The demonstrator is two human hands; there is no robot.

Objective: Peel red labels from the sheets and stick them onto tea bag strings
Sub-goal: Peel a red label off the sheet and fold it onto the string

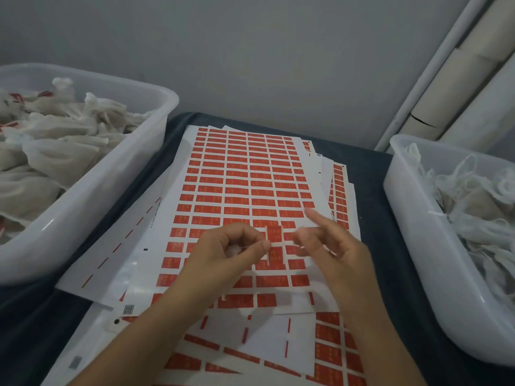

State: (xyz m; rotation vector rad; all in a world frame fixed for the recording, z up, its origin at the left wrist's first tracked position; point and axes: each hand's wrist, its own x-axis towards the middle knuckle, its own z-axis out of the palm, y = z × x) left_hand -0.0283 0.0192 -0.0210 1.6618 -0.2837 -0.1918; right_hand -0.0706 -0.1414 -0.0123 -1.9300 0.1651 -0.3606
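Observation:
My left hand (231, 247) is curled round a small white tea bag (233, 249) and pinches its string (287, 242) between thumb and forefinger. A loose red label (274, 235) stands upright across that string, just right of my left fingertips and above the label sheet (237, 174). My right hand (331, 246) is blurred at the string's right end, its forefinger pointing up and left. Whether it pinches the string is unclear. The top sheet has rows of red labels, with several bare gaps near its front edge.
A clear plastic tub (133, 174) on the left holds several tea bags, some with red labels. A second tub (412, 218) on the right holds bags with loose strings. More label sheets (278, 346) are stacked on the dark cloth (370, 168). A grey wall is behind.

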